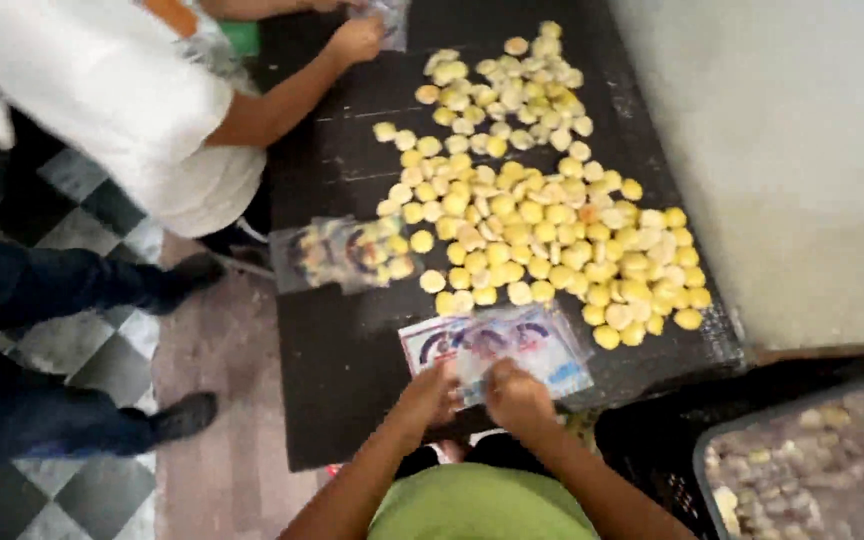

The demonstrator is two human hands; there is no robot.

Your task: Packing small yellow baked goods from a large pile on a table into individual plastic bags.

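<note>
Head view, looking down on a dark, near-black counter (352, 380) w/ white dust smudges. Left hand (430, 392) and right hand (515, 392) sit side by side at the near edge, both on a stack of clear printed plastic bags (497, 348) w/ blue, red and white print. Left hand's grip: fingers curled down onto the stack's near-left corner; frame is blurred, so can't tell if it pinches a bag or just presses. Right hand's grip: fingers bent over the stack's near edge at mid-width, touching it; again can't tell how tight. The bag stack lies flat, slightly tilted, just nearer than the big heap.

That heap is small round yellow and pale cream biscuit-like pieces (542, 225), spread wide over the counter's middle and right, w/ a second looser cluster (512, 85) farther away. A filled clear bag of the same yellow pieces (342, 255) lies on the counter's left edge, well apart from the hands, overhanging the edge a bit.

At the far left a second person in a white shirt (122, 100) leans over; that person's hand (357, 40) touches another clear bag (387, 20) at the far end. Dark-trousered legs and black shoes (177, 415) stand on a black-and-white checkered floor (72, 350). Bottom right: grey plastic crate (812, 460) w/ pale pieces inside, blurred. Pale wall (802, 150) to the right. Wearer's green shirt (472, 505) at bottom.
</note>
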